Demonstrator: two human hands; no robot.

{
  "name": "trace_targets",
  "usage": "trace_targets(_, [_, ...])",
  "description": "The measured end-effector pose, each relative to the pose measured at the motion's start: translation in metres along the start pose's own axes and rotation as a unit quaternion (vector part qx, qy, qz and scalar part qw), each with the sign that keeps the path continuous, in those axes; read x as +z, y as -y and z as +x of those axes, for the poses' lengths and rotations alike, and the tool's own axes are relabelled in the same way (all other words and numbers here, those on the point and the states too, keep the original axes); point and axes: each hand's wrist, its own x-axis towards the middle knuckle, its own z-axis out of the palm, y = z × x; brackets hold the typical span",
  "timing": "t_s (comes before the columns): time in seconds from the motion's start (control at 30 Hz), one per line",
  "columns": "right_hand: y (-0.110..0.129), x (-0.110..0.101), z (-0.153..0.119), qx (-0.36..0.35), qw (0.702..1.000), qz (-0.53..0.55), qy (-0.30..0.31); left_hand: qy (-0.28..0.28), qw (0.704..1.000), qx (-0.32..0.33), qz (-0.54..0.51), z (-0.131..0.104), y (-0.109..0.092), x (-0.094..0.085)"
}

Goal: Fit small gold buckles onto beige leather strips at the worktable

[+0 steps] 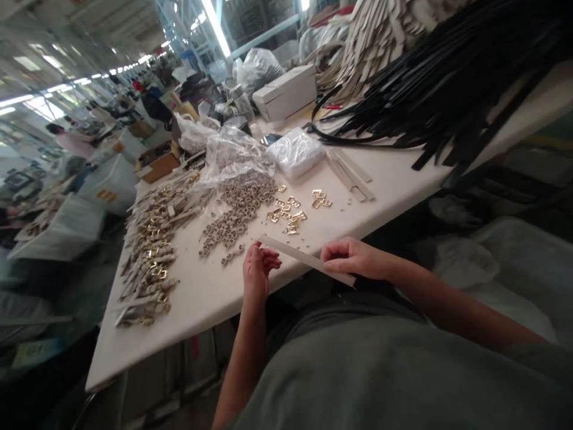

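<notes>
A flat light beige strap [304, 258] spans between my two hands over the table's front edge. My left hand [259, 269] is closed on its far left end with thumb and fingertips. Nearer its right end, my right hand [344, 257] pinches the strap between thumb and fingers. Just beyond the strap lie gold metal buckles [286, 212] in a loose group, with a smaller cluster of buckles [321, 199] to the right. A heap of small beige loops [237, 215] spreads behind my left hand.
Straps with gold buckles [150, 257] are piled along the table's left side. Black straps [430, 83] and beige straps [380, 36] lie at the right back. A white box [286, 92], a clear plastic bag [235, 155] and a white plastic-wrapped bundle [295, 152] stand behind the loops.
</notes>
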Motion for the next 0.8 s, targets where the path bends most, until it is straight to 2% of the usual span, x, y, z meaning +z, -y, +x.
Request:
trace_targets(0.33, [-0.015, 0.004, 0.005, 0.028, 0.997, 0.001, 0.076, -0.017, 1.000, 0.009, 0.016, -0.003, -0.009, -0.006])
trace_targets(0.53, [-0.018, 0.012, 0.006, 0.054, 0.997, 0.011, 0.054, -0.024, 0.999, -0.003, 0.043, -0.005, -0.005, -0.006])
trace_targets(0.6, [-0.015, 0.016, 0.007, 0.038, 0.998, 0.000, 0.042, -0.025, 0.998, 0.002, 0.049, -0.006, -0.004, -0.005])
trace_targets(0.7, [-0.006, 0.021, 0.011, -0.020, 0.995, -0.096, 0.025, -0.014, 0.997, 0.014, 0.073, -0.008, -0.002, 0.001])
trace_targets(0.8, [-0.001, 0.025, 0.017, -0.068, 0.972, -0.226, 0.001, 0.007, 0.995, 0.032, 0.098, -0.010, 0.001, 0.010])
